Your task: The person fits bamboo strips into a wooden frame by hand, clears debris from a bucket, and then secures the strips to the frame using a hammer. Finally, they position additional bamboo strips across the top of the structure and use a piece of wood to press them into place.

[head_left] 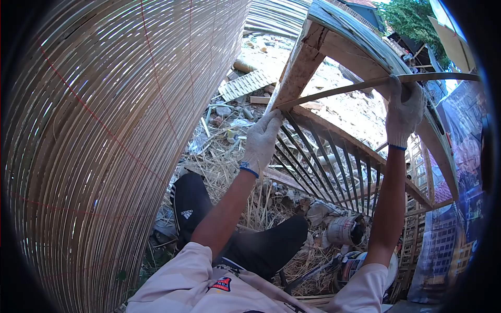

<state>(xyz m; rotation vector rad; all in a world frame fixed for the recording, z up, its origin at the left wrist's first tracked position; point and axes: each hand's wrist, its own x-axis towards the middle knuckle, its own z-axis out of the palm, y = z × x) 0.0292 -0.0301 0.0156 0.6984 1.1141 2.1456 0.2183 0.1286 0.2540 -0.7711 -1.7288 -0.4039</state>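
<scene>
A long thin bamboo strip (pixel 339 93) runs across the upper part of a wooden frame (pixel 305 65). My left hand (pixel 262 140), in a pale knitted glove with a blue cuff, pinches the strip's left end against the frame's corner. My right hand (pixel 405 110), gloved alike, is closed around the strip farther right, and its free end sticks out past the hand. Below the strip, several narrow dark slats (pixel 326 156) fan down from a wooden crossbar (pixel 342 133) of the frame. The right fingertips are partly hidden behind the strip.
A tall screen of bamboo strips (pixel 99 130) tied with red string fills the left side. Straw and scraps (pixel 250 203) litter the ground. A paint-stained bucket (pixel 344 230) lies near my right forearm. A blue printed sheet (pixel 451 208) hangs at right.
</scene>
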